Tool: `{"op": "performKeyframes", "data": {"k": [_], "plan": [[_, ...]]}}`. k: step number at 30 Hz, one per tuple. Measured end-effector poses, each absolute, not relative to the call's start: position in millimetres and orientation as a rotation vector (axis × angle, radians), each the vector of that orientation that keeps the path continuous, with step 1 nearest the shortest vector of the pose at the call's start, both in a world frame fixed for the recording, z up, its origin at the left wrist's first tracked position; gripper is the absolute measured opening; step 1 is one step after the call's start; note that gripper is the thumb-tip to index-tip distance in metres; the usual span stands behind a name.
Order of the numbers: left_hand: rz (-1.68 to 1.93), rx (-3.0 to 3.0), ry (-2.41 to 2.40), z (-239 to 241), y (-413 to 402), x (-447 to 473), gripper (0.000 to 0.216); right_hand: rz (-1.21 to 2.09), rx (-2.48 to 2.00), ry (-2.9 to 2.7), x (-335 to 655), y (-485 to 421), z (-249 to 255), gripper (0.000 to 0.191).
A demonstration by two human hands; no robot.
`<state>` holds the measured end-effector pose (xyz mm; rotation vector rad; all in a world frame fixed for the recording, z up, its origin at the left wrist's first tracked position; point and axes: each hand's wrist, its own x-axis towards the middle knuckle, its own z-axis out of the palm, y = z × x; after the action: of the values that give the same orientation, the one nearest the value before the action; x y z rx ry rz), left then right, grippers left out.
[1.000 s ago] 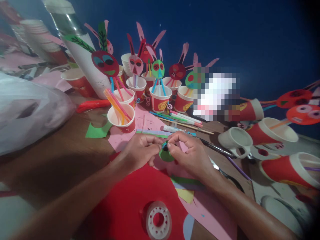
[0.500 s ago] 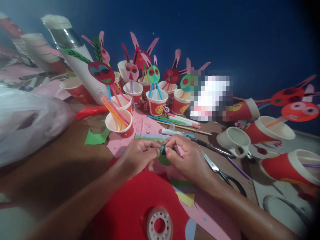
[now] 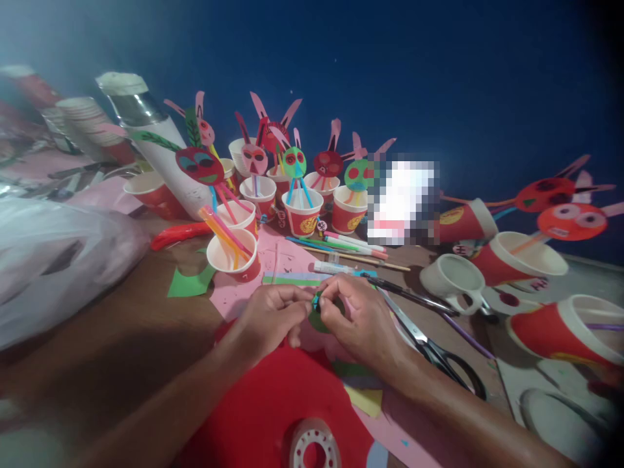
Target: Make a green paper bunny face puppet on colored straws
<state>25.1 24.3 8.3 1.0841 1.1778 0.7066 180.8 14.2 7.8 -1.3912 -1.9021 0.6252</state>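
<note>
Over the middle of the table, my left hand (image 3: 275,312) and my right hand (image 3: 353,312) meet fingertip to fingertip. Both are closed in a pinch at a tiny blue-and-black paper piece (image 3: 316,301), mostly hidden by the fingers. Just under it shows a dark green paper disc (image 3: 319,322), partly covered by my right hand; whether it is held or lies on the paper I cannot tell. Red paper (image 3: 273,390) spreads below my wrists. Scissors (image 3: 424,341) lie to the right of my right hand, close to a black pen (image 3: 409,292).
Paper cups (image 3: 302,218) with paper-faced straw figures stand at the back. One nearer cup (image 3: 234,257) holds loose straws. Markers (image 3: 355,246), a glue tube (image 3: 334,267) and a mug (image 3: 451,279) lie beyond my hands. A tape roll (image 3: 314,445) is in front, a plastic bag (image 3: 63,260) left.
The view has tilted up slightly, so most things sit lower. My hands stay pinched together, and more of the green disc shows beside my right fingers.
</note>
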Motion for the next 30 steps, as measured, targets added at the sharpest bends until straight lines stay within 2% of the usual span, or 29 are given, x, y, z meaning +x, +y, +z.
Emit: {"op": "performKeyframes", "data": {"k": [9, 30], "plan": [[0.708, 1.078, 1.214, 8.3, 23.1, 27.1, 0.022, 0.557, -1.38, -1.883, 178.6, 14.1, 7.3, 0.012], [0.744, 1.091, 1.25, 7.2, 23.6, 28.6, 0.018, 0.597, -1.357, -1.848, 178.5, 12.2, 11.4, 0.009]]}}
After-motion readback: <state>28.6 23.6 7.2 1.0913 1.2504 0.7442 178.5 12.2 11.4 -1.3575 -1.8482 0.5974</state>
